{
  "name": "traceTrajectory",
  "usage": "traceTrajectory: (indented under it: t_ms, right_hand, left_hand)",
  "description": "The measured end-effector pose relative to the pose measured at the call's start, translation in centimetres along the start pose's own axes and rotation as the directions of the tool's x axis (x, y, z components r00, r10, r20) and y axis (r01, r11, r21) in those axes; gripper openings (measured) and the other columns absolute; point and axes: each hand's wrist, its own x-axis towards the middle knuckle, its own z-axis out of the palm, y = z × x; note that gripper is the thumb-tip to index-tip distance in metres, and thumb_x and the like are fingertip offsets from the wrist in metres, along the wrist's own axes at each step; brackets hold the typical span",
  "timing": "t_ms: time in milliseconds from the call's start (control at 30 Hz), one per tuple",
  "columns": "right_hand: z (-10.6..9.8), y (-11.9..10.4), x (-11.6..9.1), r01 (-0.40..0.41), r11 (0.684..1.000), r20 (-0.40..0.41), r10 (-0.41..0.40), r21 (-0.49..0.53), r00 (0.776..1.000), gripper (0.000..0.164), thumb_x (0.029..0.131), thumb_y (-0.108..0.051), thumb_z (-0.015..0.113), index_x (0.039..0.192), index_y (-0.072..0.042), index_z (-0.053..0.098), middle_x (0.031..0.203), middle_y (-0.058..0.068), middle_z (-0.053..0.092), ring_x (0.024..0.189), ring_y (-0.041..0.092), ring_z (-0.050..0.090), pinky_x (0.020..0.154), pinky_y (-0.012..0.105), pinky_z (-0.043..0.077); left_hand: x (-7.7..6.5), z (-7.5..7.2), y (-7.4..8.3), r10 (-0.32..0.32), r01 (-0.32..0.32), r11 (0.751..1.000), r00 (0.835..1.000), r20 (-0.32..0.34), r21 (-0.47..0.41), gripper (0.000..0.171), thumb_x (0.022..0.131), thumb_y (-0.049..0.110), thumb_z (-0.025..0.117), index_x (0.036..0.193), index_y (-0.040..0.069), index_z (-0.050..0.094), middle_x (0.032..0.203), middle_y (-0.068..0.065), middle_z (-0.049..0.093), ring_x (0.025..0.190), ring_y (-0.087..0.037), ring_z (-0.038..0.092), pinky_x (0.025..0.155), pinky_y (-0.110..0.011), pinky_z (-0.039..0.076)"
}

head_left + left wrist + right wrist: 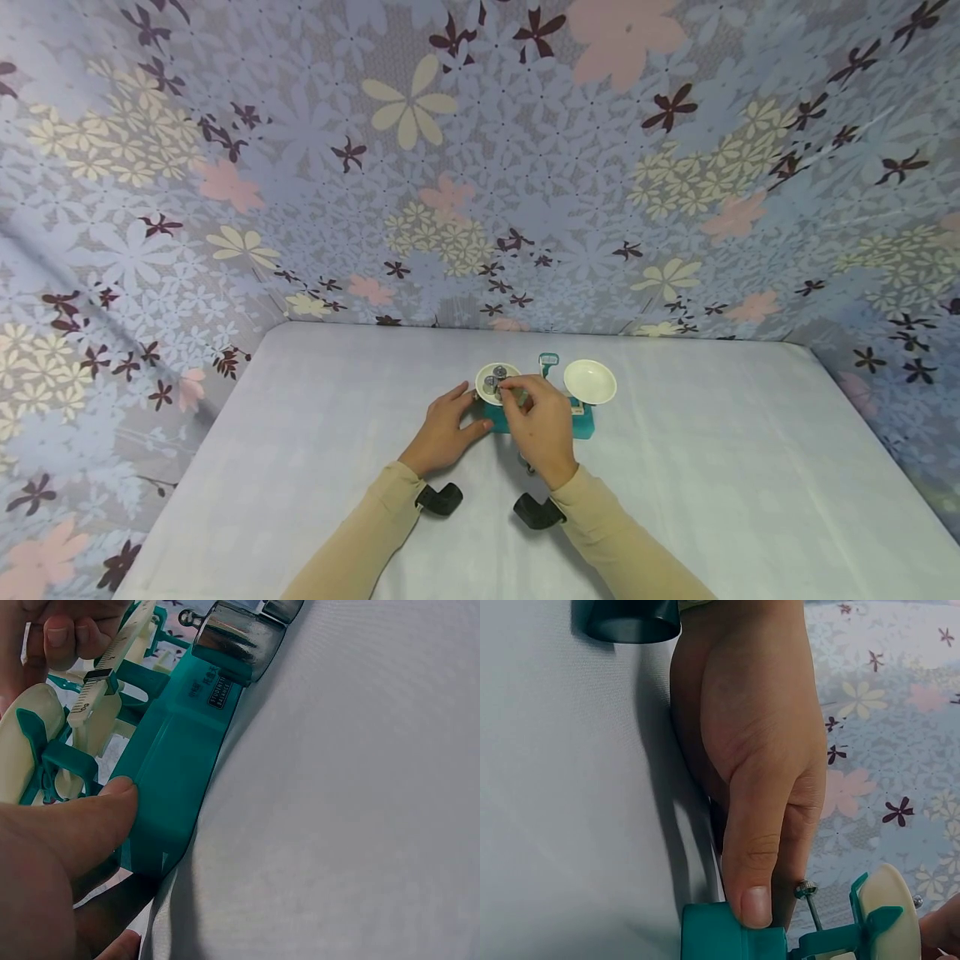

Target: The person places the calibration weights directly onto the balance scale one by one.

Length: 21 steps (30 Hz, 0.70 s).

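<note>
A teal balance scale [582, 425] stands on the table with two cream pans. Several metal weights [499, 372] sit on its left pan [480, 395]; its right pan [590, 382] holds nothing. My right hand [542, 421] reaches over the base, finger and thumb pinching a small metal weight at the left pan, mostly hidden by the fingertips. My left hand [442, 429] grips the left end of the base [169, 772], its thumb [756, 904] pressed on the teal edge. In the left wrist view, a graduated beam [94, 694] carries a dark slider [99, 675].
A larger shiny metal weight [240, 641] is on the table before the scale, partly behind my right hand in the head view. A dial post [549, 361] rises between the pans. White cloth [712, 467] covers the table; flowered fabric [480, 167] hangs behind.
</note>
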Motion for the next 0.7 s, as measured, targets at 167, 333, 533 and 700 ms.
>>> traceTrajectory:
  t_ms: [167,333,533,700]
  right_hand:
    - [-0.2,-0.1,0.0,-0.016,1.000,0.007,0.016,0.000,1.000,0.008,0.089,-0.001,0.073,0.093,-0.006,0.078,0.088,0.006,0.072,0.052,0.007,0.047,0.043,0.023,0.041]
    - [-0.4,-0.2,0.0,-0.024,1.000,0.016,0.024,0.008,1.000,0.009,0.089,-0.001,0.073,0.095,-0.006,0.077,0.087,0.006,0.071,0.051,0.008,0.046,0.042,0.024,0.041]
    - [-1.0,-0.5,-0.1,-0.014,0.999,0.025,0.013,0.038,1.000,0.008,0.091,-0.003,0.072,0.097,-0.005,0.077,0.087,0.005,0.071,0.048,0.006,0.044,0.040,0.024,0.039]
    - [-1.6,-0.5,-0.3,-0.008,0.998,0.029,0.007,0.056,1.000,0.011,0.090,-0.002,0.073,0.099,-0.006,0.077,0.086,0.003,0.070,0.048,0.005,0.043,0.040,0.023,0.038]
  left_hand:
    - [0.0,0.0,0.0,-0.006,0.006,1.000,1.000,0.001,0.003,0.061,0.101,0.035,0.062,0.149,0.001,0.046,0.155,-0.024,0.038,0.147,-0.041,0.029,0.119,-0.061,0.020]
    - [0.0,0.0,0.1,0.002,-0.002,1.000,1.000,-0.002,0.011,0.062,0.100,0.034,0.062,0.149,0.000,0.046,0.155,-0.024,0.040,0.147,-0.040,0.029,0.119,-0.060,0.019]
    - [0.1,0.1,-0.1,-0.002,0.002,1.000,1.000,-0.002,0.011,0.062,0.100,0.035,0.063,0.149,0.000,0.046,0.155,-0.024,0.040,0.146,-0.040,0.030,0.119,-0.060,0.020]
    - [0.0,0.1,0.0,-0.012,0.012,1.000,1.000,-0.003,0.010,0.063,0.100,0.036,0.063,0.149,0.000,0.046,0.155,-0.024,0.039,0.146,-0.040,0.030,0.119,-0.060,0.021]
